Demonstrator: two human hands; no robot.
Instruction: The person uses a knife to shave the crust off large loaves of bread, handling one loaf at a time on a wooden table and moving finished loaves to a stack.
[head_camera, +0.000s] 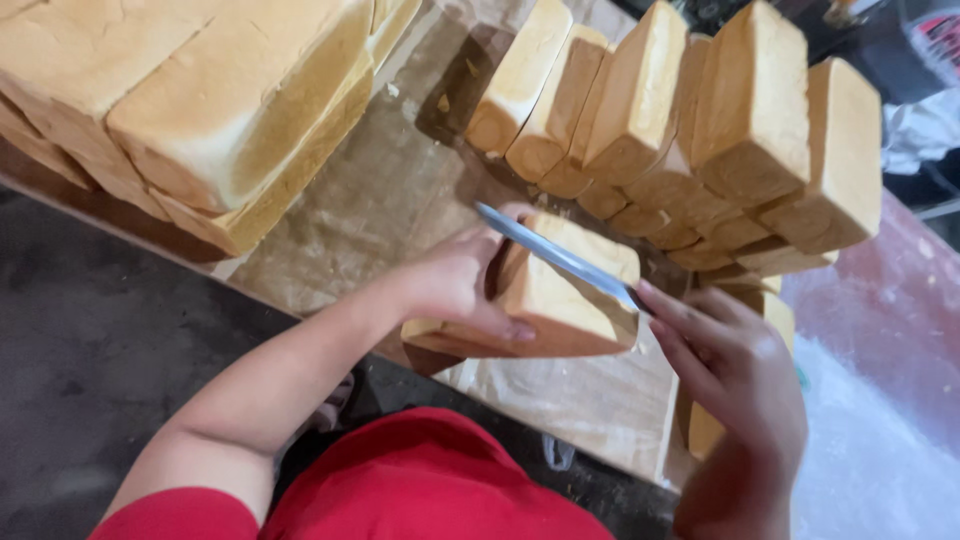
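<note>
1 loaf (560, 300) lies at the worktop (590, 400) near edge, its long axis running left to right between both hands. the knife (555, 255) rests slanted across its top. the left hand (455, 285) is clamped on the loaf's left end; the right hand (725, 355) is closed on the knife handle, just right of the loaf. stacked loaves (700, 130) stand behind.
</note>
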